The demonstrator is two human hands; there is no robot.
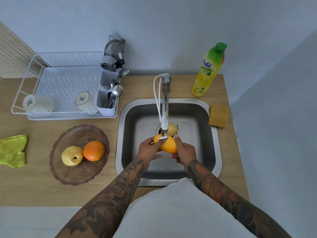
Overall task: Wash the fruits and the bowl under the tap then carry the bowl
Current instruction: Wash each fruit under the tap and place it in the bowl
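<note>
Over the steel sink (212, 152), both hands hold a yellow-orange mango (169, 146) just below the tap spout (164, 121). My left hand (149, 150) grips its left end and my right hand (184, 152) curls round its right side. A paler yellow fruit (172, 128) lies on the sink floor by the drain, partly hidden by the tap. A brown translucent bowl (75, 172) stands on the counter left of the sink. It holds a yellow apple (72, 155) and an orange (94, 150).
A white dish rack (56, 78) with cups and a cutlery holder stands at the back left. A green cloth (13, 151) lies at the far left edge. A dish soap bottle (208, 70) and a yellow sponge (218, 115) sit right of the sink.
</note>
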